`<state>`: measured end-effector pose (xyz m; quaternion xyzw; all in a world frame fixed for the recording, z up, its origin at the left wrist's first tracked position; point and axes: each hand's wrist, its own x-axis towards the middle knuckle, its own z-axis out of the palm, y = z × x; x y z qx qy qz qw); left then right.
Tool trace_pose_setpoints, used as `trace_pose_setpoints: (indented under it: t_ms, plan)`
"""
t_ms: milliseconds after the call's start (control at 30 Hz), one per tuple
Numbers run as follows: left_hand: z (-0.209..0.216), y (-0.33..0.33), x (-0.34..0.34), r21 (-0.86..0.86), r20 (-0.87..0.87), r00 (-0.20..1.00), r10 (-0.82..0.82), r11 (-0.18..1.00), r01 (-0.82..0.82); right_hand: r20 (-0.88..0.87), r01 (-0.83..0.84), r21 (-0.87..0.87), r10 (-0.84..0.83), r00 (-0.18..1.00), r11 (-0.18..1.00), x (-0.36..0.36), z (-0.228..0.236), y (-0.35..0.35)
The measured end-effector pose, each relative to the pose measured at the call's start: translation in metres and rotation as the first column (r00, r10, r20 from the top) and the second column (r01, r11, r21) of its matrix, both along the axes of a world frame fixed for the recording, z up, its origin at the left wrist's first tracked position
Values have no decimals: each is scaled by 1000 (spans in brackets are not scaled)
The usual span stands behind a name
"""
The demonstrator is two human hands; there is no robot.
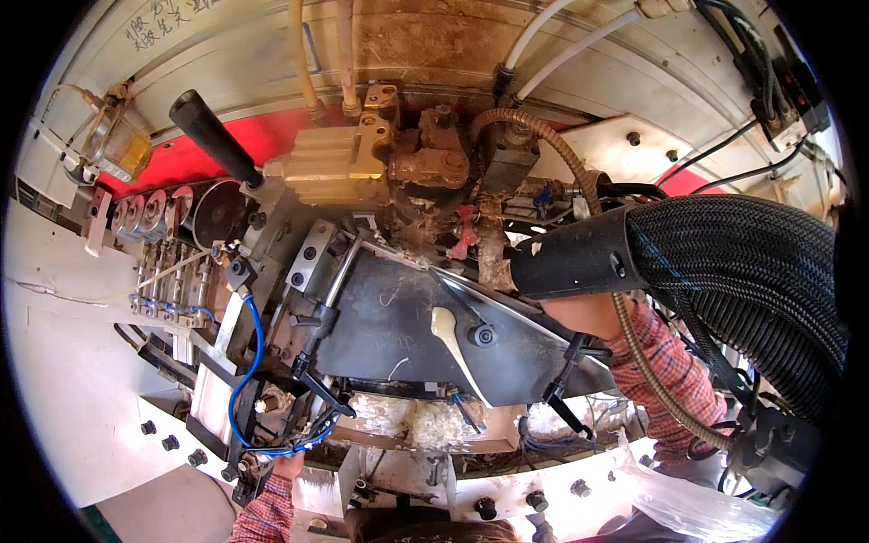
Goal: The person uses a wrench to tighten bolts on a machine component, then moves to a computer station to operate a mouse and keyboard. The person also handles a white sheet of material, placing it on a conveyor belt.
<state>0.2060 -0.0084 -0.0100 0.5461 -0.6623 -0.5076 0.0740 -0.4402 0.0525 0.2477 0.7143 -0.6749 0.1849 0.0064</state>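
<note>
My right hand [579, 314] reaches in from the right, under the thick black hose [570, 258] at the far edge of a dark metal plate [380, 308]. Its fingers are hidden by the hose and machine parts, so what it touches cannot be seen. Low on the left, my left hand [288, 465] is by the machine's front edge, just below a bundle of blue tubing [256, 362]. Only a small part of that hand shows, its fingers out of sight. On the plate lies a cream, spoon-shaped piece [445, 330] with a long thin tail, apart from both hands.
Black clamp levers stand at the plate's left [317, 376] and right [566, 385]. Pale shavings [439, 423] fill a trough in front. Behind are a dusty brass-coloured block [330, 167] and a black handle [213, 136]. Clear plastic sheeting [697, 502] hangs at lower right.
</note>
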Motion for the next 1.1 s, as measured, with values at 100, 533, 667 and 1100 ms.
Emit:
trace_pose_setpoints:
  t_ms: [100, 533, 667, 1100]
  plan:
    - [4, -5, -4, 25, -55, 998, 44, 999, -42, -81, 4, -41, -8, 997, 999, -3, 1, 5]
    - [-19, -1, 18, -148, 55, 990, -133, 979, 140, -218, -26, -92, 5, 976, 995, -2, -10, 8]
    - [-70, 9, 64, -20, -157, 981, 116, 992, -121, -283, -30, -80, 6, 959, 996, 0, -6, 9]
    - [-35, 9, 28, -316, 156, 978, -141, 931, 184, -573, -41, 30, 50, 818, 999, 12, 1, 0]
